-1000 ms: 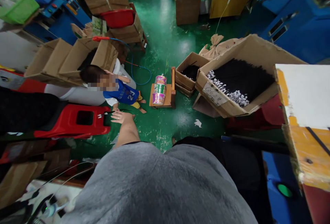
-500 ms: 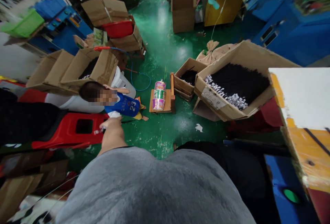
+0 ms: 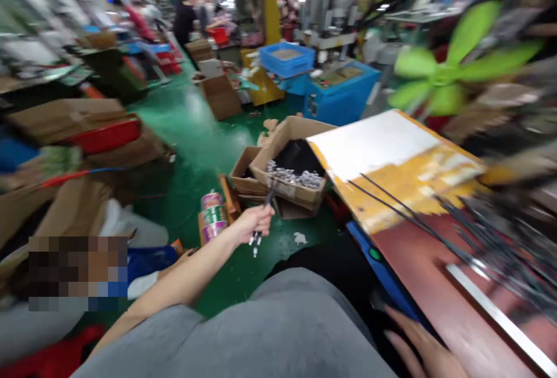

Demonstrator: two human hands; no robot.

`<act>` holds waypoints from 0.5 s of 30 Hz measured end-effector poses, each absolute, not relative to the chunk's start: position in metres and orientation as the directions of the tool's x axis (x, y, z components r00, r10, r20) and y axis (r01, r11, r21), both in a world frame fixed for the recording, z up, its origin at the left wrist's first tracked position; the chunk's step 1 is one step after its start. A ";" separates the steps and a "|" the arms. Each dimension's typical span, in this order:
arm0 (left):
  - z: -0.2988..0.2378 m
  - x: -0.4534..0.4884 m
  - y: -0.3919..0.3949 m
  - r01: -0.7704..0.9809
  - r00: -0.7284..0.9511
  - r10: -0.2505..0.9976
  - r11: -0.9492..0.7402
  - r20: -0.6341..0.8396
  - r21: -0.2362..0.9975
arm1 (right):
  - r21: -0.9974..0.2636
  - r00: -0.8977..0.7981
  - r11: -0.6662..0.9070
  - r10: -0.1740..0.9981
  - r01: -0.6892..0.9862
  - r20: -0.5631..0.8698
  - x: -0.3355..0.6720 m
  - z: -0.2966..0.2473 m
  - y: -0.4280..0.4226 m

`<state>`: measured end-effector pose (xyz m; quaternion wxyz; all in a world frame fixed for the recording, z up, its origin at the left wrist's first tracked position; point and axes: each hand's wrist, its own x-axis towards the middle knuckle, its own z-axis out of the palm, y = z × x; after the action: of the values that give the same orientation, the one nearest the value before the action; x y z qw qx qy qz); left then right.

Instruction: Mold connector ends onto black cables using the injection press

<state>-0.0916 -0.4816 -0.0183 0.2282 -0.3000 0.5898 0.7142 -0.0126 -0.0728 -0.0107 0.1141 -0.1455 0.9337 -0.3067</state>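
My left hand (image 3: 255, 224) reaches forward, its fingers wrapped round a small bunch of black cords (image 3: 270, 192) with white tips hanging below the fist. Just beyond it, a large cardboard box (image 3: 304, 193) is heaped with similar black cords and white ends. Low at the right, my right hand (image 3: 420, 340) lies near the edge of the reddish-brown worktable (image 3: 404, 262), its fingers stretched out and apart and nothing visible in them. More dark cords (image 3: 483, 244), blurred, are spread on that table beside a metal bar (image 3: 496, 314).
A wooden stool (image 3: 230, 198) holds stacked colourful tubs (image 3: 213, 215) left of the box. A child in a blue top (image 3: 150, 259) is close by my left arm. A green fan (image 3: 444, 73) stands behind the table's white board (image 3: 374, 143). Other people are in the background.
My view has swung right and up. My left hand, formerly beside the child and a red stool, has moved right with the cords. My right hand and the fan have come into view.
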 end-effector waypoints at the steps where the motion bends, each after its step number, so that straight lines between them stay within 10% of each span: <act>1: -0.002 -0.109 -0.465 -0.624 -0.773 0.037 -0.230 -0.634 0.747 | -0.620 -0.938 0.767 -0.316 -0.165 -0.141 -0.007 -0.006 -0.072; 7: 0.079 -0.201 -0.323 -0.510 -0.832 0.520 -0.582 -0.192 0.634 | -0.846 -0.983 0.533 -0.154 0.000 -0.097 -0.028 0.039 -0.067; 15: 0.027 -0.184 -0.132 -0.837 -0.496 0.753 -0.283 -0.433 0.468 | -0.928 -0.914 -0.219 0.212 0.301 -0.346 -0.053 0.027 -0.040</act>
<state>-0.1837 -0.1323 0.0268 0.4979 -0.0634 0.3327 0.7984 -0.0532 -0.0397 0.0270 0.0294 0.2055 0.6242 -0.7532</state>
